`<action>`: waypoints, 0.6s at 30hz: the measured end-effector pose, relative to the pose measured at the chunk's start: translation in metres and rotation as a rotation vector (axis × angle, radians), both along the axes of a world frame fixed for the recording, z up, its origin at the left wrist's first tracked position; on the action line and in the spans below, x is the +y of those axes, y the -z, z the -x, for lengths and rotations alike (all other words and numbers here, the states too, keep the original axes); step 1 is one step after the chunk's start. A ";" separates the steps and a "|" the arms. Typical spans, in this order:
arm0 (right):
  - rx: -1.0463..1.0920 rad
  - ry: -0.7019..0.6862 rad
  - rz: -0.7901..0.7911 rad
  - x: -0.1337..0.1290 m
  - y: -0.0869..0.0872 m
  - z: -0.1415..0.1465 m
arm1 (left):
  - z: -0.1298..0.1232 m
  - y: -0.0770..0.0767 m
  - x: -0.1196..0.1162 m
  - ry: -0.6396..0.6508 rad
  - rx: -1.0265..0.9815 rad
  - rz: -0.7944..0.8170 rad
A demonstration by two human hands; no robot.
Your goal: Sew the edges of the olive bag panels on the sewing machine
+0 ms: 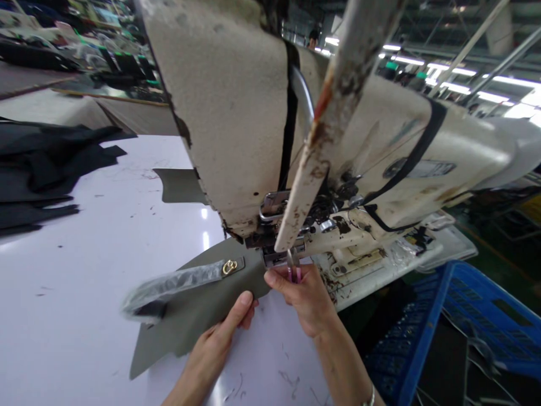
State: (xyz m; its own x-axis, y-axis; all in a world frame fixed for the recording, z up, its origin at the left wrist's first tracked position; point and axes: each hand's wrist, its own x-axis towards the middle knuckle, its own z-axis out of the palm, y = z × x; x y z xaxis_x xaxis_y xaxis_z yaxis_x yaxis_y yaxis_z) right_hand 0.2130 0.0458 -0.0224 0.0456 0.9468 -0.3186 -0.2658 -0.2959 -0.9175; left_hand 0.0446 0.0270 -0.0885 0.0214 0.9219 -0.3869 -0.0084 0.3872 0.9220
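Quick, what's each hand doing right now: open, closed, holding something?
Left hand: closed on the flat grey-green panel at its edge, thumb on top.
Right hand: closed around a small pink-handled metal scissors-like tool.

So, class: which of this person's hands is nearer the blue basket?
The right. The right hand, with the scissors, is left of the basket in the picture, apart from it; the left hand, at the panel's edge, is farther left.
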 end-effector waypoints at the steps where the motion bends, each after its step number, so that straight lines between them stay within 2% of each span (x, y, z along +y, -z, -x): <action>1: -0.021 -0.003 0.007 -0.003 0.002 -0.002 | 0.000 -0.002 0.000 0.026 0.038 -0.004; 6: -0.082 -0.066 0.002 -0.015 0.008 -0.008 | -0.001 -0.015 -0.001 0.062 0.167 -0.039; 11: -0.149 -0.119 -0.070 -0.020 0.004 -0.003 | -0.001 -0.001 -0.003 0.057 0.211 -0.136; 13: -0.272 -0.087 -0.096 -0.021 0.004 0.004 | -0.002 0.003 -0.003 0.013 0.179 -0.149; 15: -0.416 -0.022 -0.112 -0.023 0.006 0.010 | -0.005 0.000 -0.004 -0.003 0.163 -0.100; 16: -0.445 0.008 -0.120 -0.023 0.008 0.012 | -0.006 -0.005 -0.007 0.040 0.147 -0.060; 18: -0.395 0.045 -0.134 -0.022 0.012 0.015 | -0.003 -0.018 -0.017 0.271 0.070 -0.004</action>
State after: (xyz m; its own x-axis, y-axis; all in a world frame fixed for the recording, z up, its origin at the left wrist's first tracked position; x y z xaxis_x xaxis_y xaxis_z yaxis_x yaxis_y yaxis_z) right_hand 0.1980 0.0237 -0.0348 0.1815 0.9729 -0.1430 0.1042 -0.1636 -0.9810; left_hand 0.0477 0.0100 -0.0703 0.2407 0.8876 -0.3927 0.1584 0.3633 0.9181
